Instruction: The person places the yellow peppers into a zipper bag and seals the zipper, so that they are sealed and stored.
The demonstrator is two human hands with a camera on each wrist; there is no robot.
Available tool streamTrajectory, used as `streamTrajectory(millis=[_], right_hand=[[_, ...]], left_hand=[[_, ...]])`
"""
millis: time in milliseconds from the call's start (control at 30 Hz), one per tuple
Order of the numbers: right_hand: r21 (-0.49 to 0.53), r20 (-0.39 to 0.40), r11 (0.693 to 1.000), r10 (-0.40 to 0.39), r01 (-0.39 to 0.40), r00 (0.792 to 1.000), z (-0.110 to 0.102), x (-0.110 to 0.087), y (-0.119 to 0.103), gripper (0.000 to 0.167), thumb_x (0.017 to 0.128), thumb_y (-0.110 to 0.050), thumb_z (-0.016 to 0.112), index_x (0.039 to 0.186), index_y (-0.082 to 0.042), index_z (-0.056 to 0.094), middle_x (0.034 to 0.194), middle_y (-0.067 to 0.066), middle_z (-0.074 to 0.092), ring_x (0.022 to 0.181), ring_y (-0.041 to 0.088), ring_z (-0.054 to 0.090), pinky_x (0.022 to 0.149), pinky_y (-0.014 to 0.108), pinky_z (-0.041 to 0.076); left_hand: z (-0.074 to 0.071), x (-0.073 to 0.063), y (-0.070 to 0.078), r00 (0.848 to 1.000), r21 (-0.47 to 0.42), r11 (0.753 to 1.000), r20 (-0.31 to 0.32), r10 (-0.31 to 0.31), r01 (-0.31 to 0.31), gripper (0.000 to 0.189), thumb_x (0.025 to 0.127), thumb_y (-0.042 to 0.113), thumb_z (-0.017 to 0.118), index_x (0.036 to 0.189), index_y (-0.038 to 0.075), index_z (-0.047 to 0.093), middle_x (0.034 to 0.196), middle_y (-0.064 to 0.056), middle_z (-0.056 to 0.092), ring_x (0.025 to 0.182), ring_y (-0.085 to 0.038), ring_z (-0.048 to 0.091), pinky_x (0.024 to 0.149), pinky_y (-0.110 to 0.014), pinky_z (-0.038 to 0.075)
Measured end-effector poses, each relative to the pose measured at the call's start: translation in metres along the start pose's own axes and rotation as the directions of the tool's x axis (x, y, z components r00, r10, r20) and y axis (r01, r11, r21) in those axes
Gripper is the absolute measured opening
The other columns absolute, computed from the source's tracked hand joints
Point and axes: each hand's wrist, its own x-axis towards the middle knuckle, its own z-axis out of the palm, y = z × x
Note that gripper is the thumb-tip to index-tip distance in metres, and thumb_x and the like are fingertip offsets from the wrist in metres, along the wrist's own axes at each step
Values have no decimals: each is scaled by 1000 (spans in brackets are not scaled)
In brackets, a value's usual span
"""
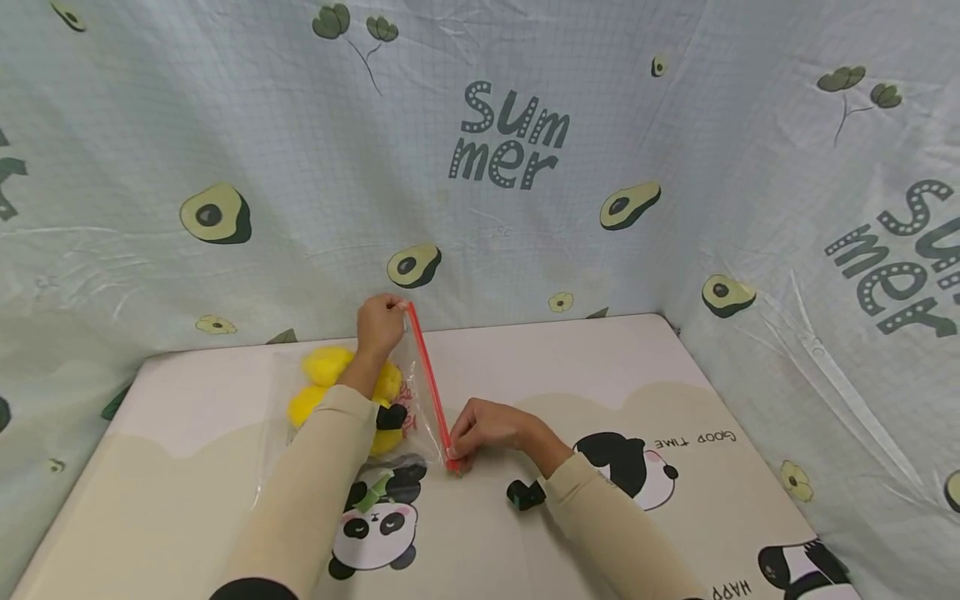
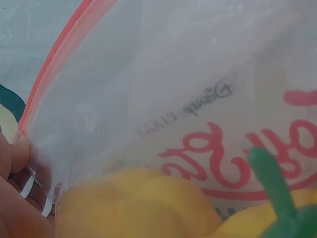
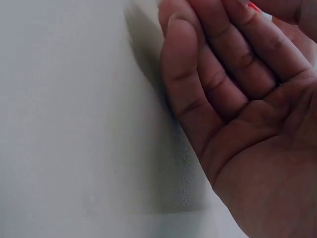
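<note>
A clear zip bag (image 1: 420,425) with a red zip strip (image 1: 429,367) lies on the table. Yellow bell peppers (image 1: 326,365) show inside it; in the left wrist view one pepper (image 2: 133,203) sits beside a green stem (image 2: 272,178), behind film with red lettering. My left hand (image 1: 381,325) pinches the far end of the strip. At the near end, my right hand (image 1: 491,429) pinches the strip between thumb and fingers. The right wrist view shows that hand (image 3: 242,94) with its fingers curled and a speck of red at the tips. My left forearm hides part of the bag.
The table (image 1: 600,358) has a cream cover printed with pandas (image 1: 375,533) and words. A hanging sheet (image 1: 315,167) with avocado prints rises behind the table, and another stretch (image 1: 787,208) stands at its right side.
</note>
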Motion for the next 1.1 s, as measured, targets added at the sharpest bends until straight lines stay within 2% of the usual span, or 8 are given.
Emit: streamTrajectory(millis=[233, 367, 533, 700, 833, 967, 1033, 1100], right_hand=[[-19, 67, 999, 31, -30, 997, 0, 1, 2, 22, 90, -4, 66, 85, 16, 75, 66, -2, 73, 63, 9, 67, 63, 22, 56], [-49, 107, 997, 67, -62, 992, -1, 1, 1, 23, 90, -4, 64, 83, 16, 74, 65, -1, 73, 62, 10, 69, 62, 23, 58], [-51, 133, 993, 110, -104, 985, -4, -3, 1, 22, 93, -6, 66, 85, 10, 78, 68, 2, 75, 61, 12, 72, 61, 22, 60], [-49, 100, 981, 190, -186, 977, -13, -9, 2, 21, 96, -9, 67, 86, 3, 81, 70, 6, 77, 62, 13, 75, 61, 22, 61], [-93, -3, 975, 201, -200, 980, -24, -16, 1, 21, 97, -10, 65, 88, 1, 80, 71, 5, 75, 63, 13, 73, 64, 24, 63], [-181, -167, 966, 154, -184, 974, -37, -25, 0, 19, 98, -13, 64, 94, -2, 79, 74, 3, 72, 67, 13, 67, 68, 25, 61], [-225, -275, 955, 126, -191, 953, -43, -30, 0, 19, 99, -15, 64, 97, -3, 78, 78, 4, 71, 71, 15, 65, 70, 26, 58], [-260, -383, 942, 99, -210, 918, -47, -35, -1, 19, 100, -17, 64, 102, -5, 78, 85, 5, 73, 78, 17, 65, 74, 29, 57]], left_hand=[[2, -1, -1, 1000, 41, 999, 19, 9, -10, 32, 109, 20, 54, 124, -3, 69, 118, -21, 68, 100, -33, 59, 96, -44, 57], [-2, -1, 2, 994, 100, 995, 105, -30, 20, 32, 108, 21, 56, 126, -2, 69, 124, -21, 68, 106, -34, 58, 103, -45, 56], [-20, -6, 15, 955, 181, 983, 290, -58, 5, 46, 109, 30, 54, 144, 0, 57, 150, -22, 54, 132, -39, 53, 119, -52, 46], [-52, -14, 25, 919, 268, 959, 393, -16, -98, 56, 109, 39, 50, 152, 3, 49, 164, -24, 39, 149, -45, 41, 124, -59, 37], [-83, -22, 26, 913, 312, 939, 408, 5, -145, 60, 109, 41, 49, 154, 1, 46, 165, -27, 36, 150, -49, 37, 124, -64, 34], [-111, -33, 18, 913, 349, 920, 408, 20, -177, 64, 110, 42, 48, 157, 0, 41, 166, -29, 32, 152, -52, 32, 123, -68, 30], [-122, -38, 12, 916, 370, 909, 399, 33, -194, 67, 110, 44, 48, 159, 0, 37, 167, -30, 30, 153, -53, 29, 123, -70, 28], [-132, -44, 4, 924, 395, 895, 379, 47, -208, 71, 109, 46, 48, 161, 1, 33, 167, -31, 28, 153, -54, 28, 123, -71, 27]])
